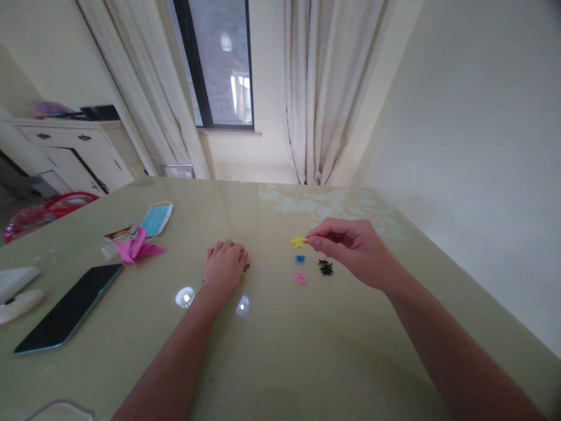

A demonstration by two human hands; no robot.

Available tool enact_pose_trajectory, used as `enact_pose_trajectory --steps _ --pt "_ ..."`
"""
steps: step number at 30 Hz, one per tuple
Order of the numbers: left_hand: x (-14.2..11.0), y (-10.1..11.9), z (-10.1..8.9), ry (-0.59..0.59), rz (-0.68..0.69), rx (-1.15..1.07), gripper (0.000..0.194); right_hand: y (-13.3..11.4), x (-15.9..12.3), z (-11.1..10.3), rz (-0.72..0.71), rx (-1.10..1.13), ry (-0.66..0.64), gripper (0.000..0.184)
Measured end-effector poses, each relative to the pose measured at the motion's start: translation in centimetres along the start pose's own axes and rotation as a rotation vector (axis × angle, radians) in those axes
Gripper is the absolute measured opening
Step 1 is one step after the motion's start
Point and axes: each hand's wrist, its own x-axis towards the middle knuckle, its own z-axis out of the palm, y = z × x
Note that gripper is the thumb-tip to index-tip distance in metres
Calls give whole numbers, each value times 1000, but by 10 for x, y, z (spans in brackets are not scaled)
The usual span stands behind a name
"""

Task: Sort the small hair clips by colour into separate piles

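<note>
My right hand (350, 248) pinches a slim yellow piece (305, 240) between thumb and forefinger, right at a small yellow pile (298, 242). Below that pile lie a little blue pile (300, 258) and a pink one (300, 279). A black pile (325, 268) of thin bits sits under my right wrist side. My left hand (224, 266) rests palm down on the table, its fingers slightly apart and bent over small mixed-colour pieces (246, 268) that peek out at its edge. Its palm and most of those pieces are hidden. The pieces are too small to name.
On the left of the glossy table (280, 351) lie a black-screened tablet or phone (72, 307), a folded pink paper shape (137, 247), a blue face mask (156, 220) and white objects (20, 298). A cable (63, 402) curves at the near left. A wall (473, 146) borders the right.
</note>
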Motion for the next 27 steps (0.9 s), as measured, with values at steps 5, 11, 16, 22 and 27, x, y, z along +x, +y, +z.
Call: enact_pose_trajectory --steps 5,11,16,22,27 --pt "3 -2 3 -8 -5 -43 23 -3 -2 1 -23 6 5 27" --pt "4 -2 -1 -42 -4 -101 32 -3 -3 1 -29 -17 18 25" --pt "5 -1 2 -39 58 -168 25 11 6 0 -49 -143 67 24" --pt "6 1 4 -40 68 -179 17 87 30 16 -20 -445 55 19" --pt "7 3 3 -16 58 -188 19 135 39 37 78 -630 -73 20"
